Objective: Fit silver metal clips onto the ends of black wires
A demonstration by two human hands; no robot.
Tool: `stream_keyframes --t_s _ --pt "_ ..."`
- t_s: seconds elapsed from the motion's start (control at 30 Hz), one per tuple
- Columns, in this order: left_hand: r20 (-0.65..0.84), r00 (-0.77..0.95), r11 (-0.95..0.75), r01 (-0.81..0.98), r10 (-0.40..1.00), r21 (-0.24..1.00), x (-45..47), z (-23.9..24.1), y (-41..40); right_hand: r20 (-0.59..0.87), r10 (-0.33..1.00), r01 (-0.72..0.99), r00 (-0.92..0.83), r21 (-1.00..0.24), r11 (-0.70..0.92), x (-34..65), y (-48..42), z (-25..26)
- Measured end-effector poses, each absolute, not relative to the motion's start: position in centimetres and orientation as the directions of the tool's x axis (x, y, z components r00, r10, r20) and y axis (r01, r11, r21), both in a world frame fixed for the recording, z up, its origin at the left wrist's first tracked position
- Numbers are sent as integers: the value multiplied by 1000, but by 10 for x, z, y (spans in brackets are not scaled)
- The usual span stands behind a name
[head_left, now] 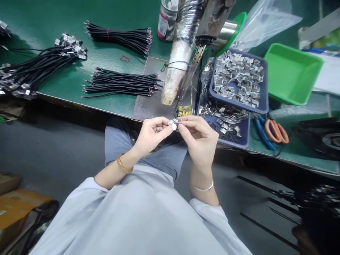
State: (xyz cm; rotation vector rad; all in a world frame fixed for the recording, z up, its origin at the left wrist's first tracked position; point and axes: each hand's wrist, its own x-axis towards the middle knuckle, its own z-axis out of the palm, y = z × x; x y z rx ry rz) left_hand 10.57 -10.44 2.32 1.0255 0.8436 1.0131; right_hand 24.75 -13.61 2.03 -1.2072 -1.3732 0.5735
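Close together at the table's front edge, my left hand (151, 136) and my right hand (202, 140) pinch small silvery metal connector parts (174, 125) between thumbs and fingertips. Fingers partly cover these parts, so their exact shape is hard to make out. Just beyond my fingertips lies a yellow-green sponge (184, 111) on a dark board (143, 106). Above it hang a wrapped duct (179, 60) and a metal-tipped tool (195, 60). To the left of the board rests a bundle of black cables (122, 83) with stripped ends.
Two blue trays (265, 86) of metal shells stand at right, beside a green tray (292, 74), blue-handled pliers (262, 132) and orange-handled scissors (277, 131). More tied cables (119, 37) and cables with metal connectors (47, 63) lie at left. A can (167, 23) stands behind.
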Motion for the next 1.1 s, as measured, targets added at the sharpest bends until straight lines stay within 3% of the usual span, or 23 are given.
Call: stream_keyframes --t_s 0.3,0.67,1.1 --pt "-41 301 129 -280 953 951 108 19 -107 453 873 424 183 -837 345 246 -141 25" --pt "-61 346 165 -280 936 946 104 21 -108 364 915 291 173 -907 306 249 -137 19" --pt "-13 360 132 -308 933 942 104 18 -109 395 908 342 139 -880 331 249 -139 22"
